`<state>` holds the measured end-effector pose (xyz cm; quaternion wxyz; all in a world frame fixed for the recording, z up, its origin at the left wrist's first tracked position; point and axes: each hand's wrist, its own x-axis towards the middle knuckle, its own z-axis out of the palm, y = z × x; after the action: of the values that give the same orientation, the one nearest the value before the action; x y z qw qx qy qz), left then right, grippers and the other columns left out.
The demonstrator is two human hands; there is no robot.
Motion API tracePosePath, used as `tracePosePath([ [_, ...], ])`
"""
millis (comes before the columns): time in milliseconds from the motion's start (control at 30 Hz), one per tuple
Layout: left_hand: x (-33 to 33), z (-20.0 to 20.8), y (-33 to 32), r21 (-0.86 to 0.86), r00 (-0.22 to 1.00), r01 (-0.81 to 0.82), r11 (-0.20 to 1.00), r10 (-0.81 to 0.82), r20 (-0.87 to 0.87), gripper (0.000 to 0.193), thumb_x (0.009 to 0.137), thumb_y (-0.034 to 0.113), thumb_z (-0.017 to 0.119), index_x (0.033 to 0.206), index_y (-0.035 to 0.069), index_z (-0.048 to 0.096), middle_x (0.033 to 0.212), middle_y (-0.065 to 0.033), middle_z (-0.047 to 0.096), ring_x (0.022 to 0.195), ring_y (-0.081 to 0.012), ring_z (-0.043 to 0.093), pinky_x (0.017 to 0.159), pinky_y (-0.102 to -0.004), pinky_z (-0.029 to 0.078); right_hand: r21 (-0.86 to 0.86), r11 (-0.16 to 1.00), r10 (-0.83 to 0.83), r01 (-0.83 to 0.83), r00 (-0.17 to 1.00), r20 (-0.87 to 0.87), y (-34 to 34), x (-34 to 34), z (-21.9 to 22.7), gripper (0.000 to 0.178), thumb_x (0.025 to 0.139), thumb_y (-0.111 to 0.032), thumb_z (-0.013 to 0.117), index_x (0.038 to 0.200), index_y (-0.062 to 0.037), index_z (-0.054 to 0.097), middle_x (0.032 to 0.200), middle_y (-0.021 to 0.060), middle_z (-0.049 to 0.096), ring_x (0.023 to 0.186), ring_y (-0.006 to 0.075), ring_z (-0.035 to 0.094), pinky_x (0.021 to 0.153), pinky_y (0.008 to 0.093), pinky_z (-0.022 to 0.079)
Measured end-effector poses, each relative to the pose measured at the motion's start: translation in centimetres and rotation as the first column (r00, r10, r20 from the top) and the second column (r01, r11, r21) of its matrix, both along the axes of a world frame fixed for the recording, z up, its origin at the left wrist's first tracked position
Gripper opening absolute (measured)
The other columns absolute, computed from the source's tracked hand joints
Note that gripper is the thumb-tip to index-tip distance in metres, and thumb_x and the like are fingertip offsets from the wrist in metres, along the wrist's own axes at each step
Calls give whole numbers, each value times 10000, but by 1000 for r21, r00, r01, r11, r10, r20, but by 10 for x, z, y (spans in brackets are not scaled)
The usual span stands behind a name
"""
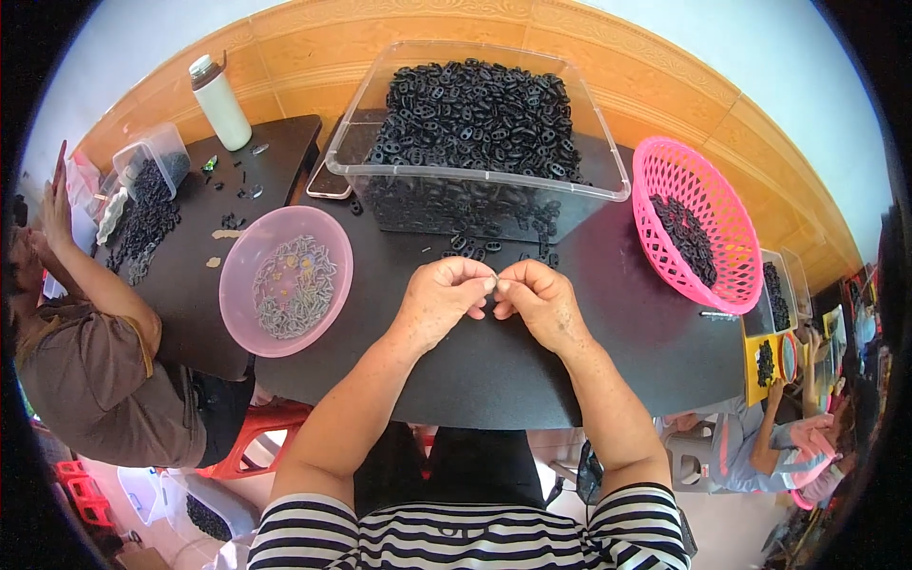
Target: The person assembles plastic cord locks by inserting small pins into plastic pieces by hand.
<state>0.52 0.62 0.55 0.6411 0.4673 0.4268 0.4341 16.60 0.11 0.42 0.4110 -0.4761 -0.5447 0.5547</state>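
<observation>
Over the dark table, my left hand and my right hand meet, thumbs and forefingers pinched together. Whatever small piece sits between the fingertips is too little and too covered to name. Just beyond my fingers lie several loose black oval parts with holes. Behind them stands a large clear plastic box, heaped with the same kind of black parts. To the left of my hands is a pink bowl of small grey pieces with some yellowish ones among them. A bright pink lattice basket at the right holds more black parts.
A white bottle stands at the back left, near a tipped clear tub spilling dark pieces. A phone lies beside the large box. One person sits at the left; another works at the far right.
</observation>
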Motion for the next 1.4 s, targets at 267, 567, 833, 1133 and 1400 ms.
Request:
tracePosePath([
  [267, 3, -4, 0, 0, 996, -74, 997, 74, -58, 102, 805, 102, 586, 831, 3, 594, 766, -29, 601, 619, -78, 543, 520, -201, 450, 175, 982, -95, 75, 989, 111, -2, -7, -2, 71, 822, -81, 546, 820, -11, 562, 705, 30, 595, 598, 86, 573, 559, 222, 476],
  [567, -5, 0, -1, 523, 588, 71, 849, 388, -710, 89, 749, 98, 597, 823, 49, 598, 757, -72, 585, 680, -207, 584, 617, -299, 458, 96, 979, -190, 179, 975, 117, 16, 26, 10, 119, 817, -136, 526, 783, -25, 557, 639, 16, 558, 539, 81, 526, 514, 229, 444],
  [833, 11, 5, 6, 694, 546, 138, 707, 530, -649, 112, 751, 111, 578, 845, 60, 612, 844, -76, 599, 778, -250, 579, 693, -345, 463, 7, 966, -256, 257, 958, 129, 22, 57, 25, 107, 781, -117, 527, 729, -35, 571, 593, 14, 534, 480, 75, 480, 468, 216, 407],
  [1133, 50, 7, 18, 584, 442, 519, 625, 389, -809, 151, 722, 127, 598, 860, 80, 640, 860, -63, 610, 834, -256, 540, 759, -342, 441, 59, 951, -308, 305, 949, 60, 23, 64, 24, 118, 780, -119, 516, 729, -26, 568, 596, 14, 533, 486, 76, 491, 463, 221, 412],
  [1400, 71, -8, 12, 556, 399, 558, 616, 388, -830, 155, 718, 117, 602, 854, 44, 611, 803, -101, 585, 789, -287, 543, 722, -374, 451, 78, 958, -282, 275, 956, 85, 21, 60, 23, 118, 785, -121, 523, 742, -19, 563, 602, 17, 536, 489, 77, 494, 464, 228, 420],
])
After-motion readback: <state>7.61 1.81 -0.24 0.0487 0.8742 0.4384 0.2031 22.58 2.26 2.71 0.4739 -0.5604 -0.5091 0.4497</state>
